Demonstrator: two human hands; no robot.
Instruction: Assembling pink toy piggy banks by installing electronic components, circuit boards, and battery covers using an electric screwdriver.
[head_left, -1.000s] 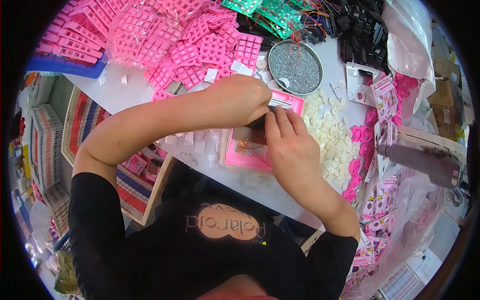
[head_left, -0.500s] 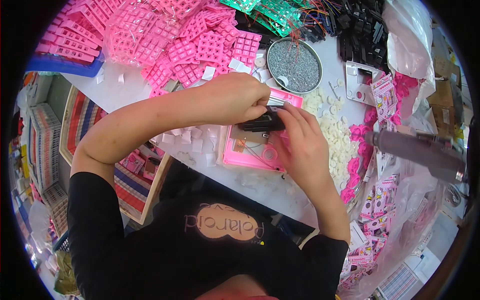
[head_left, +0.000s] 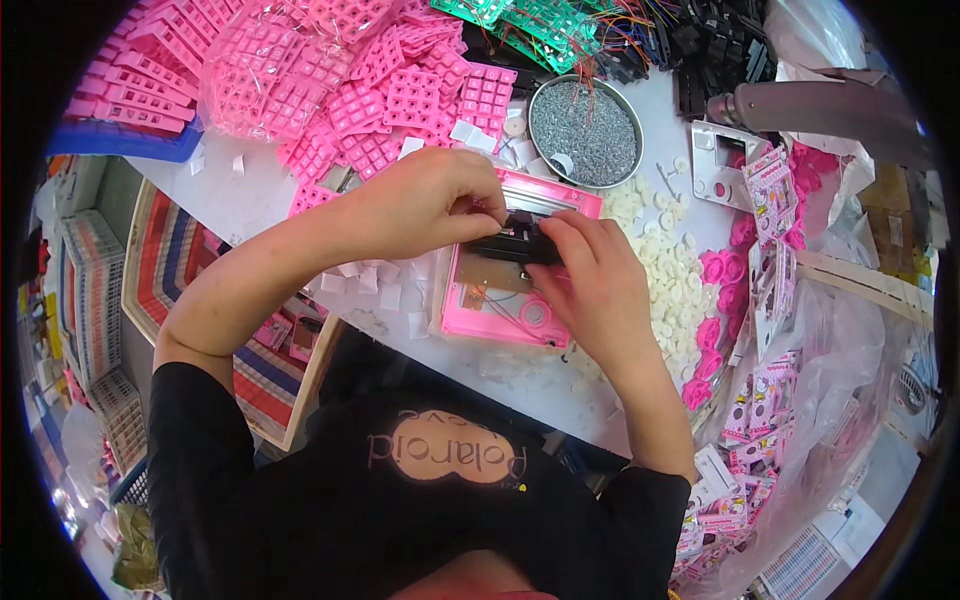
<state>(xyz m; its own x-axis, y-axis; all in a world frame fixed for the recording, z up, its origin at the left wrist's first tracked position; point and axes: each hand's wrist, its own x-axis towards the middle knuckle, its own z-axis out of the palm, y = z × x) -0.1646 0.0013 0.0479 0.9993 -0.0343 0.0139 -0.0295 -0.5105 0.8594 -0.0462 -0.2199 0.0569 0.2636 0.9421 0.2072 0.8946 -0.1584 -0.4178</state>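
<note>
A pink plastic casing (head_left: 465,322) lies on the table in front of me, with a thin wire and a brown board inside. Over its upper part sits a black plastic part (head_left: 492,248), tilted. My right hand (head_left: 607,290) grips the part's right end between fingers and thumb. From the left, my left hand (head_left: 425,205) reaches over it, fingertips pinched together at its upper edge. Whether those fingertips hold the black part or some small piece at it is hidden.
Behind the casing stands a round tin of small screws (head_left: 590,135). Pink keypad frames (head_left: 412,97) pile up at the far left, green circuit boards (head_left: 550,30) beyond the tin. White plastic pieces (head_left: 668,285) lie on the right; a grey rod-like tool (head_left: 820,108) is above the right side.
My left hand has shifted slightly left, showing more of the black part. My right hand has moved a little left along it. The grey tool has swung away toward the far side.
</note>
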